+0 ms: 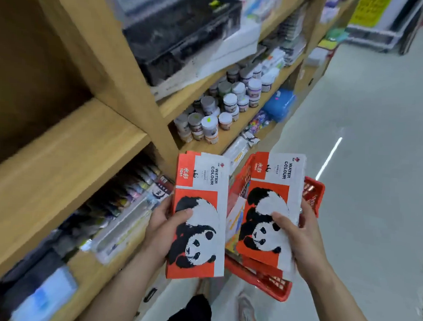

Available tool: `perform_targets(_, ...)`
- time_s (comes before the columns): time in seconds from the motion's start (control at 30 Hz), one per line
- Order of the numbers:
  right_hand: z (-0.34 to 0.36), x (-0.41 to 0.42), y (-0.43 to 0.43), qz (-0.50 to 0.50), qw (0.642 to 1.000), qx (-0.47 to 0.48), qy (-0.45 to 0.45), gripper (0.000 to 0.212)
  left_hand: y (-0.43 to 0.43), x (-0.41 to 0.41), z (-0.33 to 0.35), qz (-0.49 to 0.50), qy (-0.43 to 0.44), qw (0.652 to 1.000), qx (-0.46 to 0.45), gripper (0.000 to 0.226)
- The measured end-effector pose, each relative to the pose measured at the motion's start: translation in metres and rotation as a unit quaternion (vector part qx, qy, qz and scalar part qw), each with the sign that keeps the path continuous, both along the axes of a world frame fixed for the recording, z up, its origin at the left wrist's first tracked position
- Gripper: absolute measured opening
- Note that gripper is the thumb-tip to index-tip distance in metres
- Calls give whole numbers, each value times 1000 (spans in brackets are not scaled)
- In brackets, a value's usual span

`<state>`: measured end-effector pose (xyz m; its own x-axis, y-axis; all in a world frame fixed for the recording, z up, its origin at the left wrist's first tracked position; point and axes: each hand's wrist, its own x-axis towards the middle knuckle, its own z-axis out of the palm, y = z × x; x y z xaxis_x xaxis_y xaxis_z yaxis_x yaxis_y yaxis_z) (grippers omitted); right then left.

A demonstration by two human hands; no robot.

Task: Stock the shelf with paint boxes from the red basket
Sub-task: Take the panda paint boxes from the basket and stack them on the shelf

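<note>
My left hand [163, 221] grips one panda paint box [198, 215]; my right hand [299, 237] clamps a second box [271, 211], maybe two stacked, above the red basket [313, 191]. More stock lies in the basket. Risk: the right-hand stack fans apart and slips. Beyond the basket, paint jars [222, 107] crowd one shelf [67, 154]; the bay left of it looks bare.
</note>
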<state>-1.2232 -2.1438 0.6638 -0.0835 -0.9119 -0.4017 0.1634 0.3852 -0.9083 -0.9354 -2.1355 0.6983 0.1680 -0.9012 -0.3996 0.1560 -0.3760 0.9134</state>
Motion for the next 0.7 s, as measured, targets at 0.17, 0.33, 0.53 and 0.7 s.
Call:
perform_targets(0.17,72,22,-8,121,989,-79,-17,78,63,16,62,111,7,992,-61,57)
perform_targets(0.33,139,91,-24,259,954,-148,-25,54,120,54,110,232,0,965,-123,48)
perform_targets(0.53,197,216,-58,343,923,-177,5,39,144,110,136,356,17,921,-159,25)
perform_targets(0.7,224,315,-92,388,911,-132,37,46,150,164,139,413,24,897,-155,15)
